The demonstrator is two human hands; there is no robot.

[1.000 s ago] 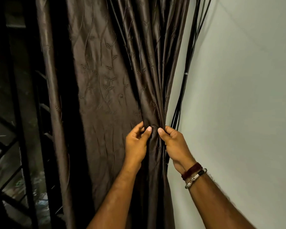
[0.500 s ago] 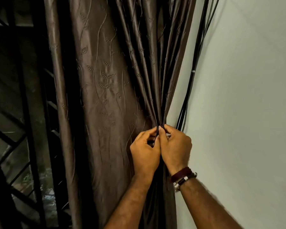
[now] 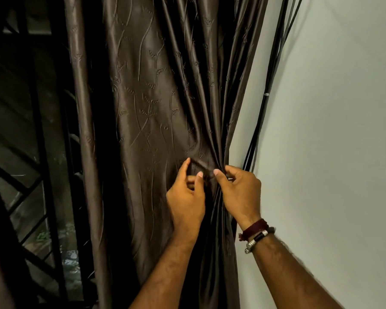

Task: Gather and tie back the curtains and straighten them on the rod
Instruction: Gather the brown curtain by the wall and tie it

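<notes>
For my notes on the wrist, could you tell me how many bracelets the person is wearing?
2, both on the right wrist: a dark red band nearer the hand, and a black-and-silver bracelet just behind it. The left wrist shows none.
</notes>
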